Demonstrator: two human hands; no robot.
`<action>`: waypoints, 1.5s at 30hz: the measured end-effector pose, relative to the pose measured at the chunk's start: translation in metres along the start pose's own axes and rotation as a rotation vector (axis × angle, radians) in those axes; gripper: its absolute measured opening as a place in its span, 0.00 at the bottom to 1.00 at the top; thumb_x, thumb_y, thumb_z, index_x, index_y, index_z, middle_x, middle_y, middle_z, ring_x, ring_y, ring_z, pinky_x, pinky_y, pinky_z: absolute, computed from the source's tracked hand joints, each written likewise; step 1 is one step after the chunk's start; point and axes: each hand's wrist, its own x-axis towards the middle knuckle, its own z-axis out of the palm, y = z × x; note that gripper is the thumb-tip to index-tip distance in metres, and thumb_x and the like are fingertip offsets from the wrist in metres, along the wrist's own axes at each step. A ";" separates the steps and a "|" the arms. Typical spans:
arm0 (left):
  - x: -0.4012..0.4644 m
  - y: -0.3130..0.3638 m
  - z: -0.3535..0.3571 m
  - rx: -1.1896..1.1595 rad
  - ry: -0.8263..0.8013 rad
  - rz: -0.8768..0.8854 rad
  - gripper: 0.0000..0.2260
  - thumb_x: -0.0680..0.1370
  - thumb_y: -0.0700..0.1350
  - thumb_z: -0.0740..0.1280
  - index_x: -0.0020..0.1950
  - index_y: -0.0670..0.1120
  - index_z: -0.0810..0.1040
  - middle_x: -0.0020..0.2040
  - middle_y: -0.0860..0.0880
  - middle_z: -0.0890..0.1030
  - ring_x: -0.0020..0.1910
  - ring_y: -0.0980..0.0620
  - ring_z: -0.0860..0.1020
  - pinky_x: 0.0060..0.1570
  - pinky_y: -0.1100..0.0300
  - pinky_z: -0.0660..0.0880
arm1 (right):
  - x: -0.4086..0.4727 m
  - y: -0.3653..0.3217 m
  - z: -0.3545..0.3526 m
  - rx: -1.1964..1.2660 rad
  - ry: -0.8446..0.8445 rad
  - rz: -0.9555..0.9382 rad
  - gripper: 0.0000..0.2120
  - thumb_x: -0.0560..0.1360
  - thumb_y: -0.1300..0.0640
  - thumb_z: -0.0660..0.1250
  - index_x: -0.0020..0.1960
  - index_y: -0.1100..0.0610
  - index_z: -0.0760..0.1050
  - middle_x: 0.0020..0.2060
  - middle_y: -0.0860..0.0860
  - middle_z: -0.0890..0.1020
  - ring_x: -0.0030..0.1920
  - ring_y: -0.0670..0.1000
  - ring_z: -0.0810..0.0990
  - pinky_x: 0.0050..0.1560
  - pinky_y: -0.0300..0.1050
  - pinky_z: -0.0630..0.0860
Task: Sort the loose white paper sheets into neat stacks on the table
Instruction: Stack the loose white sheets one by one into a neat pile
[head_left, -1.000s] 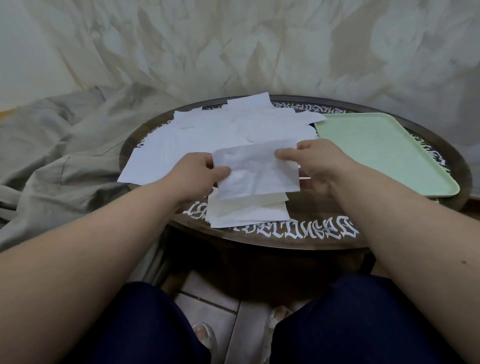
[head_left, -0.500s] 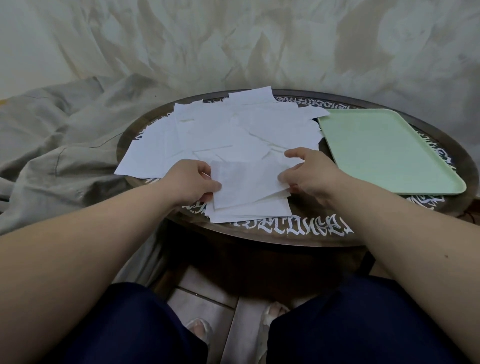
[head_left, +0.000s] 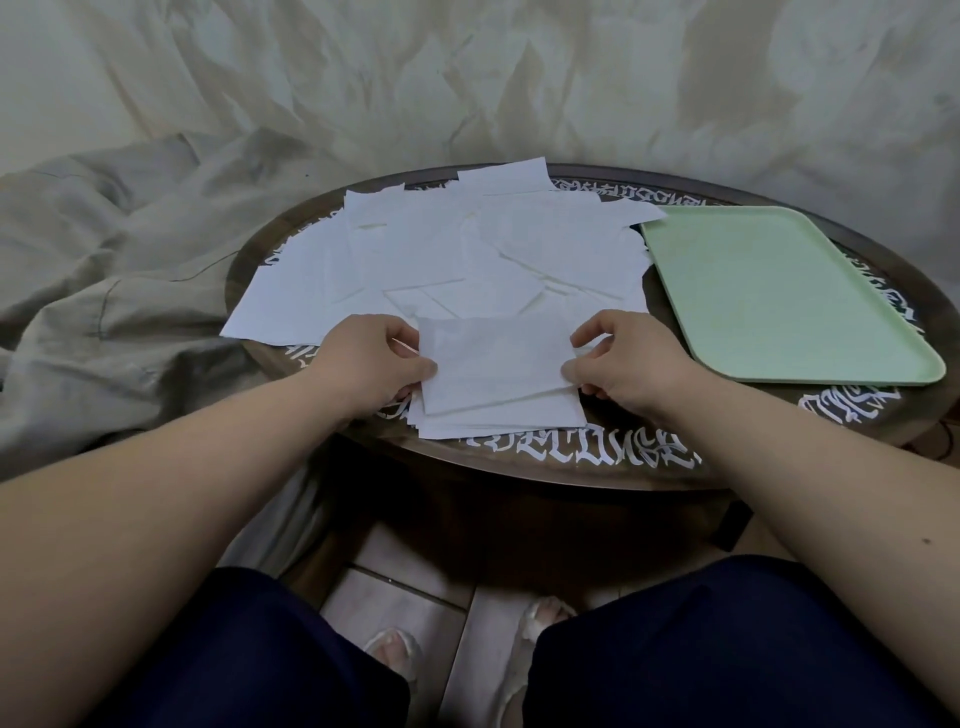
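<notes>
Fingers of both hands pinch sheet (head_left: 493, 358) over stack (head_left: 498, 418); tray (head_left: 779, 291) at right, loose sheets (head_left: 441, 249) behind.

A home interior, seen from a low seat at a small table.
A round dark wooden table (head_left: 519, 470) with white ornamental lettering stands on a tiled floor (head_left: 395, 592); rumpled grey fabric (head_left: 119, 291) lies beside it, a creased pale sheet (head_left: 467, 78) covers the background, and the person wears slippers (head_left: 530, 649).
</notes>
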 end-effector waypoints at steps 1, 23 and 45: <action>0.001 -0.001 0.000 0.007 0.007 0.008 0.05 0.72 0.40 0.72 0.42 0.47 0.78 0.38 0.48 0.84 0.27 0.54 0.76 0.32 0.63 0.71 | 0.000 0.000 0.000 -0.002 0.020 -0.017 0.09 0.68 0.61 0.71 0.46 0.55 0.76 0.33 0.54 0.82 0.33 0.50 0.77 0.39 0.44 0.75; 0.004 -0.007 0.004 0.088 0.027 0.044 0.06 0.70 0.42 0.73 0.45 0.48 0.79 0.40 0.51 0.84 0.38 0.54 0.79 0.45 0.59 0.75 | 0.005 0.006 0.002 -0.177 0.043 -0.143 0.08 0.68 0.58 0.73 0.35 0.54 0.74 0.30 0.44 0.76 0.33 0.44 0.72 0.38 0.41 0.70; -0.005 0.002 -0.001 0.712 -0.219 0.470 0.05 0.73 0.51 0.70 0.46 0.52 0.77 0.49 0.54 0.77 0.49 0.54 0.75 0.51 0.58 0.71 | -0.005 -0.006 -0.004 -0.536 -0.096 -0.374 0.06 0.68 0.53 0.73 0.44 0.50 0.79 0.47 0.47 0.73 0.43 0.48 0.76 0.47 0.43 0.73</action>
